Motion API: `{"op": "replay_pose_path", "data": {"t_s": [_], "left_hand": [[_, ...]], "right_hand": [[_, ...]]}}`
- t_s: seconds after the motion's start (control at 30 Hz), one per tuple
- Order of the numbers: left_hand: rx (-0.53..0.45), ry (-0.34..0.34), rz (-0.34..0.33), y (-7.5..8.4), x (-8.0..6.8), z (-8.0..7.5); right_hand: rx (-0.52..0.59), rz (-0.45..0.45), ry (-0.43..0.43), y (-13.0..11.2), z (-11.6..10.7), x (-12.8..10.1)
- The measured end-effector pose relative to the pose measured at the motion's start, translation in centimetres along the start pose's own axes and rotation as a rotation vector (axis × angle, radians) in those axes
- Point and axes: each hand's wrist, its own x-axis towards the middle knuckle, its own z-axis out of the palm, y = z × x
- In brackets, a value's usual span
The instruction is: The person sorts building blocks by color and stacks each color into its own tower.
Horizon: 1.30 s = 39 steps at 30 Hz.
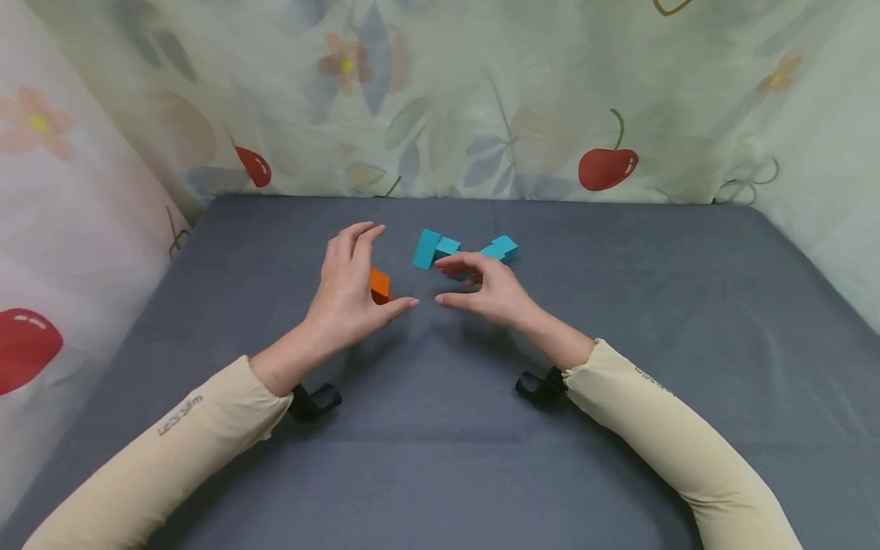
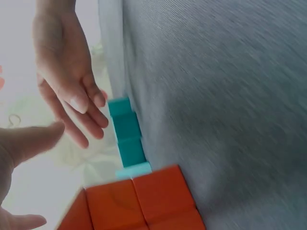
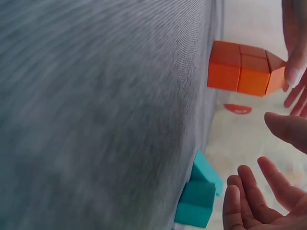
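Note:
My left hand (image 1: 344,294) is beside an orange block piece (image 1: 380,286), fingers spread and thumb pointing right. In the right wrist view this orange piece (image 3: 240,69) stands upright, made of cube-like segments with a slanted top. The left thumb is close to that top; I cannot tell if it touches. My right hand (image 1: 496,292) hovers in front of the teal blocks (image 1: 426,249), partly covering them, fingers loosely bent with nothing between them. A second part of the teal blocks (image 1: 504,246) shows past its fingers. Both thumb tips point at each other, a small gap apart.
A grey cloth (image 1: 440,473) covers the table. Behind it hangs a patterned curtain (image 1: 440,99) with cherries and flowers, and more curtain falls at both sides. Black straps (image 1: 315,402) sit at the wrists, below cream sleeves (image 1: 179,435).

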Motion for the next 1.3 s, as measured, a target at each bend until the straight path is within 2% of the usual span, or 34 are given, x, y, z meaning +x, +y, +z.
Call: {"op": "replay_pose_path", "data": {"t_s": [0.17, 0.4, 0.73, 0.87, 1.07, 1.3], "left_hand": [[0.017, -0.002, 0.029, 1.0, 0.4, 0.5], [0.031, -0.020, 0.027, 1.9, 0.9, 1.5], [-0.090, -0.092, -0.015, 2.8, 2.3, 3.3], [-0.152, -0.143, -0.060, 3.0, 2.7, 4.2], [-0.222, -0.233, -0.179, 3.3, 3.4, 5.7], [-0.286, -0.281, -0.255, 3.6, 4.0, 7.2]], "right_hand": [[-0.023, 0.025, 0.031, 0.3, -0.6, -0.3], [-0.051, 0.065, 0.064, 0.6, -1.3, -0.3], [-0.063, 0.103, 0.102, 0.7, -1.9, -0.3], [-0.067, 0.161, 0.102, 0.7, -1.8, -0.2], [-0.107, 0.240, 0.077, 0.9, -1.7, 0.0], [-0.128, 0.287, 0.060, 1.0, -1.8, 0.2]]}}
